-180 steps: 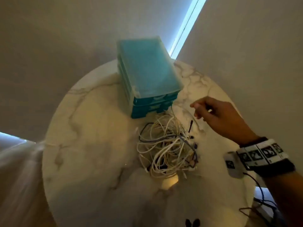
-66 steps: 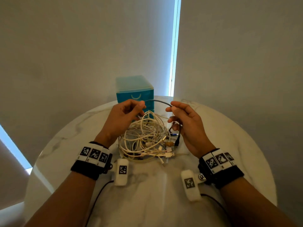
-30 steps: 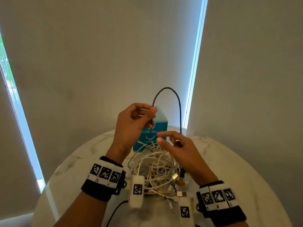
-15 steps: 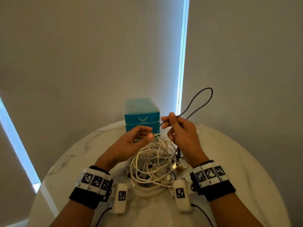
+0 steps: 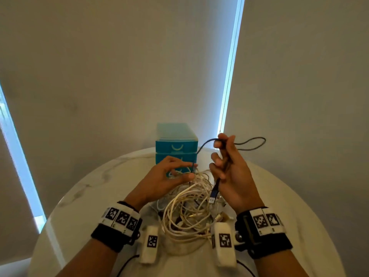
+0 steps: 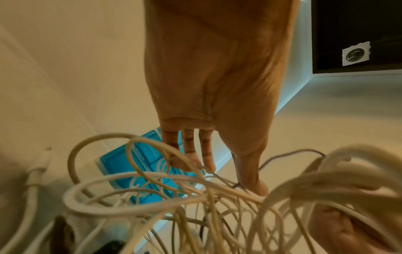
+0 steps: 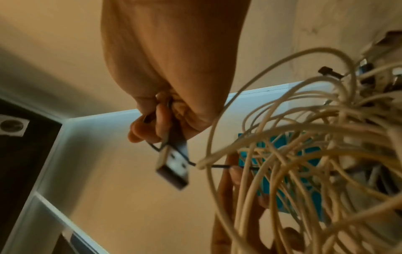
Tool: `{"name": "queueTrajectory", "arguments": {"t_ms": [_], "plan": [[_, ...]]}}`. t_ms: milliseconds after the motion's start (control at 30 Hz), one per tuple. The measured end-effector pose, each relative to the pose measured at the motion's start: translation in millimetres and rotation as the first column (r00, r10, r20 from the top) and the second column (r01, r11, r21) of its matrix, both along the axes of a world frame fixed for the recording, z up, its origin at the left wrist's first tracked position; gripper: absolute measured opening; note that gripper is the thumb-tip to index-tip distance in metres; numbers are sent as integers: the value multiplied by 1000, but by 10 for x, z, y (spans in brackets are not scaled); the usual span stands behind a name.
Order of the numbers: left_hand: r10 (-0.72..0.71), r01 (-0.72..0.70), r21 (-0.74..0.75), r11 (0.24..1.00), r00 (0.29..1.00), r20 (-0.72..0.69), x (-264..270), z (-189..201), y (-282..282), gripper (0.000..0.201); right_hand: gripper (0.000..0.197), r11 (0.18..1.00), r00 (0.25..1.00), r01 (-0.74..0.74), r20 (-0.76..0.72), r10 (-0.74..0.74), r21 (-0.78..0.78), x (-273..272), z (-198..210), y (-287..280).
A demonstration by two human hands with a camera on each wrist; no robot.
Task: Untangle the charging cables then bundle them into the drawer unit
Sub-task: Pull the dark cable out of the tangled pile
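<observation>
A tangle of white charging cables lies mid-table, in front of the teal drawer unit, whose drawers are closed. My right hand is raised over the pile and grips a dark cable. The cable loops out to the right, and its USB plug hangs below the palm. The right wrist view shows the same plug under the curled fingers. My left hand hovers at the pile's far edge with fingers nearly straight. The dark cable runs down past its thumb.
The round marble table stands against pale walls, with bright window slits at left and right. Its curved edge drops off on both sides. Several plugs poke from the pile near my right wrist.
The dark cable's loop has dropped and flattened out to the right of my right hand. My left hand stays at the pile, fingers a little more spread.
</observation>
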State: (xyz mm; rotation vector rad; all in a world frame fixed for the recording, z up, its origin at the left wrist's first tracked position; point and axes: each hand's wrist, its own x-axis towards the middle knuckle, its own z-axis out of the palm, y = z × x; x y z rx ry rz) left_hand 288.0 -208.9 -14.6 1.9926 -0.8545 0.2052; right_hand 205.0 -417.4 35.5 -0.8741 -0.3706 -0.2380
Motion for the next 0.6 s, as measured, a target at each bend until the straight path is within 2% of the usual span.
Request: {"name": "queueTrajectory", "arguments": {"t_ms": [33,100,200,267,300,367,500,533,600], "plan": [[19,-18,-33,999,1000,25,-5,-5,-30,26,39,998,1000,-10,0,10,-70,-11,0,47],[98,-89,-107,990,991,88,11,-6,-51,19,37,957,997,66,-8,-71,-283,-4,-29,133],[260,-227,-251,941,960,106,103,-19,62,20,36,799,969,182,-36,-246,-574,27,-147,224],[359,-319,-333,888,931,66,162,-22,150,16,43,690,946,171,-78,-314,-703,58,-262,241],[394,-356,-368,859,918,31,171,-21,171,16,46,654,941,149,-98,-325,-741,69,-312,238],[416,-391,-451,802,908,-47,160,-5,169,20,48,641,939,118,-124,-320,-759,113,-376,199],[349,-337,-638,692,930,-113,24,147,127,22,52,594,939,146,-77,-334,-791,144,-384,164],[314,-305,-647,699,944,-105,-26,187,105,21,51,584,939,178,-42,-343,-792,149,-392,176],[216,-227,-608,761,972,-93,-138,241,26,19,46,565,938,234,30,-346,-791,151,-396,227]]}}
